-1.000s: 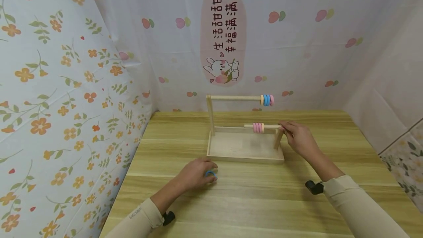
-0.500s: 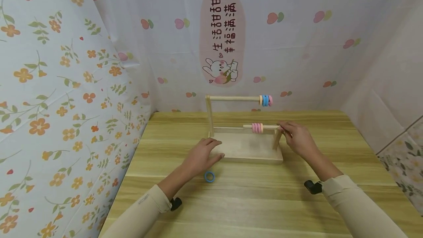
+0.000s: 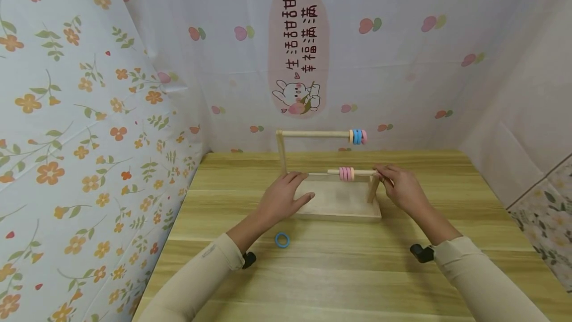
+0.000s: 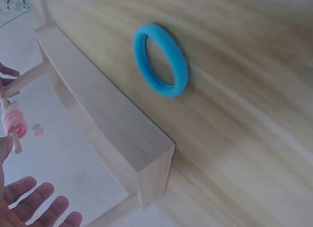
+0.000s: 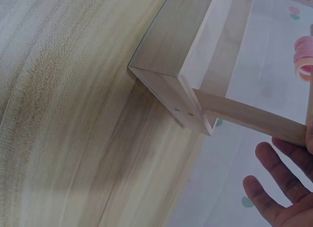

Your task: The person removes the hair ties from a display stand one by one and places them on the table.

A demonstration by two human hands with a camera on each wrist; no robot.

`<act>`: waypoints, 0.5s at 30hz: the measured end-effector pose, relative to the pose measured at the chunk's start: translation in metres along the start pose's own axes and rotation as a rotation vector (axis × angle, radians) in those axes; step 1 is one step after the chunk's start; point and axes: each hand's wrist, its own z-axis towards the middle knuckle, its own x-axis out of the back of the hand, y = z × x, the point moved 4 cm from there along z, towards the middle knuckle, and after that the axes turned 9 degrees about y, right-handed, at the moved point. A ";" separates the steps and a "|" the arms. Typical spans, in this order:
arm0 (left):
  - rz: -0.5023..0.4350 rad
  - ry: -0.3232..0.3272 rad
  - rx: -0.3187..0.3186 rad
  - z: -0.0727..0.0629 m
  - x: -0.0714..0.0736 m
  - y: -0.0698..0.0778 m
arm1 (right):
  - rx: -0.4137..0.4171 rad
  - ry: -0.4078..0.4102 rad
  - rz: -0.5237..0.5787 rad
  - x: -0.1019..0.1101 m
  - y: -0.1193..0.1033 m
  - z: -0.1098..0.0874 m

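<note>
A wooden rack [image 3: 372,190] with a tray base carries two horizontal rods. On the upper rod [image 3: 317,134], cream, blue and pink hair ties [image 3: 357,136] sit at the free right end. Pink and cream hair ties [image 3: 346,174] ring the lower rod [image 3: 364,173]. My right hand [image 3: 404,190] pinches the rack where the lower rod meets its short post [image 5: 254,120]. My left hand [image 3: 281,198] reaches over the tray's left part, fingers extended, holding nothing. A loose blue hair tie [image 4: 161,60] lies on the table in front of the rack.
The wood-grain table [image 3: 339,277] runs back to a white printed curtain [image 3: 402,88]. Floral cloth [image 3: 98,163] hangs along the left side. A dark wrist-camera mount [image 3: 422,253] sits under the right sleeve.
My left hand has let go of the blue hair tie, leaving it on the table, and has moved forward and right over the tray. The right hand stays at the lower rod's end.
</note>
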 end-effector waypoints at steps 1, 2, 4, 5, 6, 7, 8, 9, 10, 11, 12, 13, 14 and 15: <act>0.002 0.000 -0.001 0.002 0.000 0.001 | 0.001 -0.001 -0.001 0.000 0.000 0.000; 0.000 -0.003 0.000 0.004 0.000 0.001 | 0.002 -0.001 0.000 0.000 0.000 0.000; -0.008 -0.005 0.004 0.009 -0.001 0.002 | 0.005 -0.003 0.004 0.000 0.000 0.000; -0.013 -0.005 0.007 0.011 -0.002 0.002 | 0.007 -0.004 0.006 0.001 0.000 0.000; -0.016 -0.007 0.011 0.012 -0.002 0.002 | 0.007 -0.005 0.007 0.001 0.000 0.000; -0.019 -0.008 0.014 0.014 -0.003 0.002 | 0.007 -0.007 0.007 0.002 -0.001 0.000; -0.025 -0.011 0.017 0.016 -0.003 0.003 | 0.009 -0.008 0.007 0.002 -0.001 0.000; -0.027 -0.013 0.018 0.018 -0.004 0.003 | 0.009 -0.011 0.006 0.002 -0.001 0.000; -0.030 -0.014 0.019 0.019 -0.004 0.004 | 0.009 -0.013 0.003 0.003 -0.001 0.000; -0.029 -0.015 0.018 0.021 -0.005 0.004 | 0.008 -0.014 0.005 0.003 -0.001 0.001; -0.027 -0.016 0.017 0.022 -0.005 0.005 | 0.009 -0.015 0.004 0.003 -0.002 0.001; -0.025 -0.012 0.012 0.023 -0.006 0.005 | 0.011 -0.015 0.004 0.003 -0.002 0.001; -0.025 -0.011 0.009 0.025 -0.006 0.006 | 0.012 -0.015 0.003 0.003 -0.002 0.001; -0.024 -0.008 0.006 0.026 -0.007 0.006 | 0.012 -0.014 0.004 0.003 -0.002 0.001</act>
